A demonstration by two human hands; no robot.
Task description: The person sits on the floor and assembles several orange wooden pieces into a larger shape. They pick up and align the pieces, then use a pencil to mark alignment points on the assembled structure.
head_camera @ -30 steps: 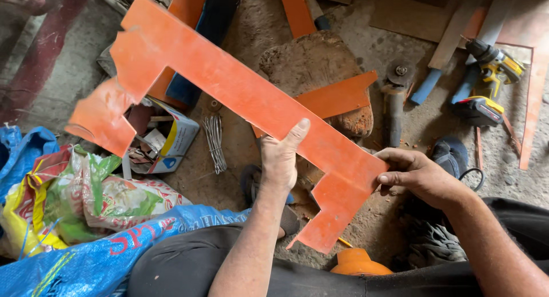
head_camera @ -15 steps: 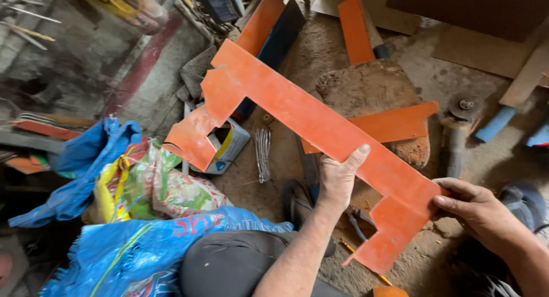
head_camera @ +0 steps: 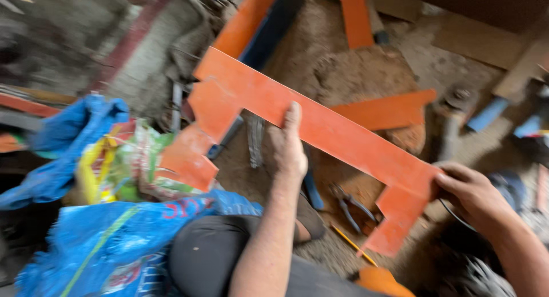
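Both hands hold a long orange notched board (head_camera: 320, 131) above the dusty floor (head_camera: 366, 74): left hand (head_camera: 289, 148) grip mid-length, right hand (head_camera: 472, 194) clasping its lower end; pliers (head_camera: 349, 202), seemingly, lie beneath.

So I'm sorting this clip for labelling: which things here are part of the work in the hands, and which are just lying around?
In hand:
- long orange cut-out panel, held off the ground
- left hand, gripping its middle
- right hand, gripping its lower end

Lying about:
- pliers on the dirt
- pencil
- blue woven sack
- green and yellow printed bag
- short orange board
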